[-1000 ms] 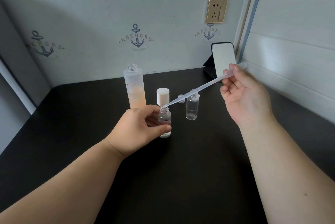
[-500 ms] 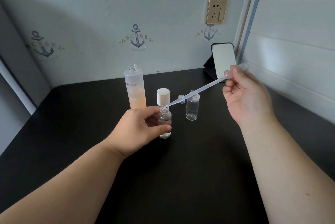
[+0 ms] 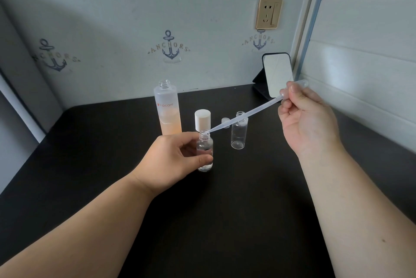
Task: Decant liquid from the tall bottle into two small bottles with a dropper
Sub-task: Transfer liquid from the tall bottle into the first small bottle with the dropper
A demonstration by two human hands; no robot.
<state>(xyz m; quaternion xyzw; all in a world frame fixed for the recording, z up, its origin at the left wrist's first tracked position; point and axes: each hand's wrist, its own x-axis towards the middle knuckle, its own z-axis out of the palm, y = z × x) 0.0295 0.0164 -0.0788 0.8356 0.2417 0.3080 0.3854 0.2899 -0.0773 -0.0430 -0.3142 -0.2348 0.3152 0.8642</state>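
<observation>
Two hands are staying put over the last second: the left hand (image 3: pixel 173 160) is gripping the near small bottle (image 3: pixel 204 153) mid-table, while the right hand (image 3: pixel 308 117) is pinching the dropper (image 3: pixel 245 114), tip remaining at its mouth. Dispensing seems ongoing; the second small bottle (image 3: pixel 239 133) is standing empty.

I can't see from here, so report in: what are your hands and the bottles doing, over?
Left hand gripping small clear bottle. Right hand pinching clear plastic dropper, tip at that bottle's mouth. Second small clear bottle looks empty. Nothing in the way.
</observation>
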